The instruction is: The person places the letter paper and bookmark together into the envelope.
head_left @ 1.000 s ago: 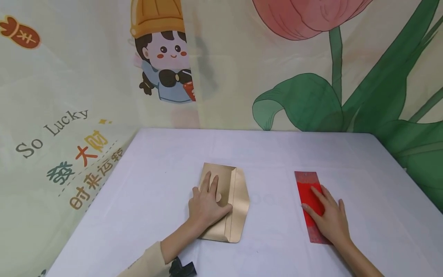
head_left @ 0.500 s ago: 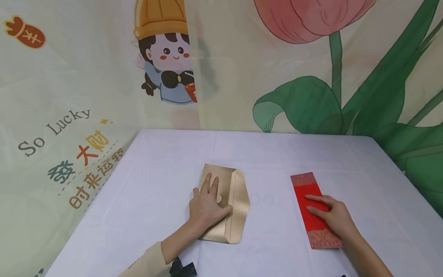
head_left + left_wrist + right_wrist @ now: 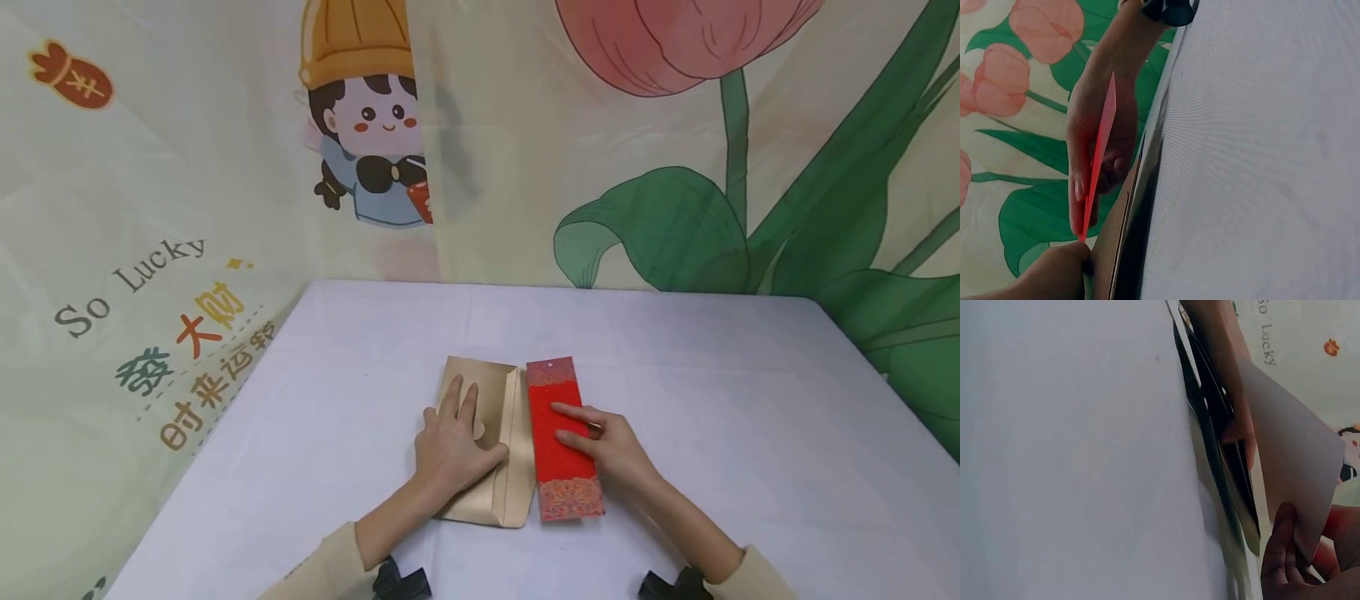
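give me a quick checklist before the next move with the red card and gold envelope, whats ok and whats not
1. Gold envelope steadied: ok, the left hand rests on it, fingers spread.
2. Flap open: ok, laid out toward the right hand.
3. Red card held: ok, pinched between the right hand's fingers and thumb.
4. Card off the white table: ok, the wrist views show it raised.
5. Fold line free of fingers: not ok, the left thumb reaches it.
6. Envelope parted wide enough for the card: cannot tell.
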`<state>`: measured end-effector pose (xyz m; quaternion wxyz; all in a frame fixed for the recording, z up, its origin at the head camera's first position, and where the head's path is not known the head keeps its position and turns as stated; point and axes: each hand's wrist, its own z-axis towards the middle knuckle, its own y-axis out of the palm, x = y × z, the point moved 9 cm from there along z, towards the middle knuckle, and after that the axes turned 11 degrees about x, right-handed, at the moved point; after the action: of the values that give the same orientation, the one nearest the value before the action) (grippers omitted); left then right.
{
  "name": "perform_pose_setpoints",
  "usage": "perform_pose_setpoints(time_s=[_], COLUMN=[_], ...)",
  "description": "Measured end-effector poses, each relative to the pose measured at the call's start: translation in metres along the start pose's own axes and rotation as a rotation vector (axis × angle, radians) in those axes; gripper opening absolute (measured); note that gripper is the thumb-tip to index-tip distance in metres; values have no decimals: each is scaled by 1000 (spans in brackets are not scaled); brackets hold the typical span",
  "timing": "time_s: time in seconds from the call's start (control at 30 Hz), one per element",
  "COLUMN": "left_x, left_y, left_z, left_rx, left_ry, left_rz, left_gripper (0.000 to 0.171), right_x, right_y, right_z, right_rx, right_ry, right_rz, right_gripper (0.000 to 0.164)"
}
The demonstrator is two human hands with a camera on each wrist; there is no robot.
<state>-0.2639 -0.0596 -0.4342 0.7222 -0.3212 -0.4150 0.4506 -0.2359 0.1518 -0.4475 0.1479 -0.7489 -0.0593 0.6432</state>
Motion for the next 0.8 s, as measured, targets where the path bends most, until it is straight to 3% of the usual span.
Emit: perform_pose_setpoints(time_s=[0.13,0.53,0.63,0.8], left_x=[3,2,1,0], left_y=[2,0,0,2], left_z=[0,1,1,2], left_rx=[-12,13,16,15], left_ry=[-6,-1,-1,-3], left_rz=[-17,0,6,18], left_gripper=[86,84,84,83], right_x=[2,-1,-3,-14], right_y=[22,43,45,50], right_z=[-1,-3,-1,3], right_rx=[-9,-9,2,42], right_ry=[25,-46,-88,-238], right_rz=[68,88,40,-202], right_gripper=[46,47,49,54])
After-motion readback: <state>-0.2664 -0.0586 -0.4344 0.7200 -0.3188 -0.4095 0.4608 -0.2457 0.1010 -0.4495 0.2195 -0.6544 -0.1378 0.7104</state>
